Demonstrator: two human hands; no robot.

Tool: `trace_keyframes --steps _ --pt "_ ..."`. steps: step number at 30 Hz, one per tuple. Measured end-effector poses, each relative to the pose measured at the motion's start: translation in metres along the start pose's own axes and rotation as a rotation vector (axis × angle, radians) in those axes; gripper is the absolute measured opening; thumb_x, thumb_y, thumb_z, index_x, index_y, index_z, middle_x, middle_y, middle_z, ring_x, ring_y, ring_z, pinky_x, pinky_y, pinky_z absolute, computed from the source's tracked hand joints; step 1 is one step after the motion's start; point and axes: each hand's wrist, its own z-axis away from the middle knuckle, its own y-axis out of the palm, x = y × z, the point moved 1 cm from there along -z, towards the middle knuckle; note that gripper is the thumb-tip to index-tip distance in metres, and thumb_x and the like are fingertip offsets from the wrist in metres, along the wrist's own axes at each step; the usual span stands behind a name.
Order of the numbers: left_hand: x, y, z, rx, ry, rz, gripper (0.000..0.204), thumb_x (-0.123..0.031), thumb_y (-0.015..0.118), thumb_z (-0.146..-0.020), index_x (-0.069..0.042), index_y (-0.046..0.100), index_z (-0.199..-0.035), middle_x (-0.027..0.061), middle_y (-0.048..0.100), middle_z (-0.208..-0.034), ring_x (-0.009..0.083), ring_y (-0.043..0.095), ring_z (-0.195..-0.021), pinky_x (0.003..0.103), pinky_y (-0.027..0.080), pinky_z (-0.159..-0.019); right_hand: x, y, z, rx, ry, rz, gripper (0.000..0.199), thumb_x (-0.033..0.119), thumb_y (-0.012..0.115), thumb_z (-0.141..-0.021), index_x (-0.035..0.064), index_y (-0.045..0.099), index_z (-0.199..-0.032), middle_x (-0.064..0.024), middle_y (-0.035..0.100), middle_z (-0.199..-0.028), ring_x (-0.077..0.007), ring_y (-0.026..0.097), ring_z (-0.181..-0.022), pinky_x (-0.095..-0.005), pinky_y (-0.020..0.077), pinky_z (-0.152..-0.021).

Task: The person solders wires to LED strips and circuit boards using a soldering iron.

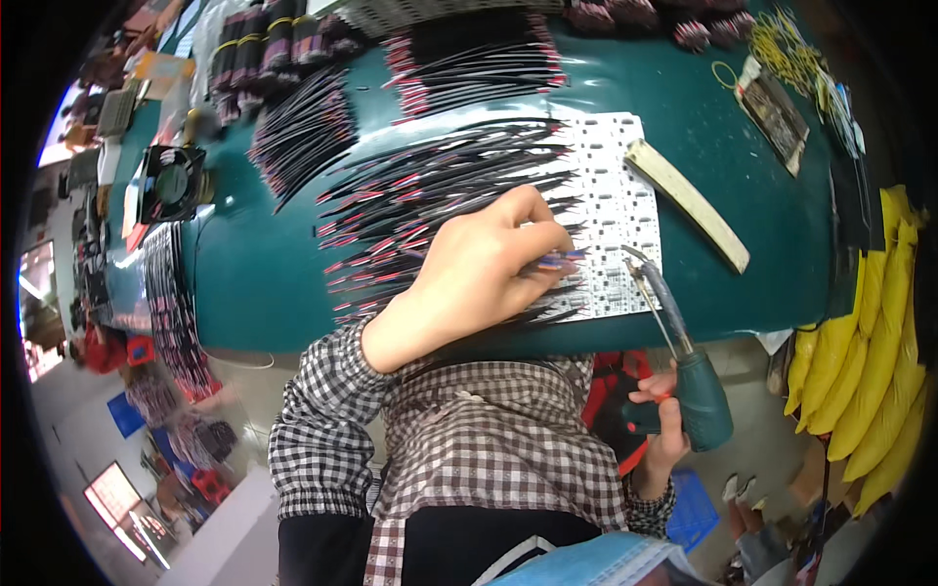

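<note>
My left hand (489, 259) is closed in a pinch above the row of black cables. From its fingertips stick out thin coloured wire ends (559, 261), pointing at a white circuit board panel (611, 195). My right hand (664, 430) grips a soldering gun (705, 400) with a dark green handle; its tip and thin feed tube reach over the panel's right edge, a short way from the wire ends. Black cables (430, 186) with red and white stripped ends lie side by side, their right ends along the panel's left side.
A pale curved strip (689, 205) lies right of the panel on the green table (772, 283). Farther right are a dirty flat block (772, 112) and tangled yellow wire (782, 49). More cable bundles (308, 132) lie behind. A small fan (174, 184) stands left; yellow bags (870, 361) hang right.
</note>
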Motion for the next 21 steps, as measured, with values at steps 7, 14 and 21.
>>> trace_keyframes --steps 7,14,21 --pt "0.011 0.027 0.005 0.221 0.257 -0.283 0.044 -0.005 0.071 -0.066 -0.013 0.066 -0.11 0.0021 0.059 -0.099 0.0189 0.064 -0.068 0.031 0.051 -0.053 0.01 -0.008 0.014 -0.035 0.08 0.036 0.039 0.02 0.058 -0.092 -0.0116 0.054 -0.114 -0.0177 0.06 -0.098 -0.0255 0.063 -0.088 -0.0342 0.0585 -0.068" --pt "0.01 0.029 0.006 0.25 0.341 -0.39 0.05 -0.007 0.067 -0.068 -0.012 0.063 -0.118 0.002 0.058 -0.093 0.0174 0.061 -0.062 0.03 0.05 -0.051 0.004 -0.01 0.013 0.023 0.113 0.089 0.036 0.023 0.06 -0.091 -0.0095 0.057 -0.106 -0.0216 0.061 -0.1 -0.0251 0.064 -0.081 -0.0345 0.0575 -0.068" --pt "0.009 0.025 -0.005 0.283 0.409 -0.395 0.049 -0.01 0.066 -0.069 -0.011 0.062 -0.118 0.0018 0.054 -0.087 0.0159 0.054 -0.051 0.029 0.047 -0.047 0.004 -0.01 0.01 0.072 0.114 0.119 0.032 0.022 0.06 -0.091 -0.0079 0.057 -0.103 -0.02 0.061 -0.097 -0.0234 0.063 -0.078 -0.0341 0.0565 -0.071"
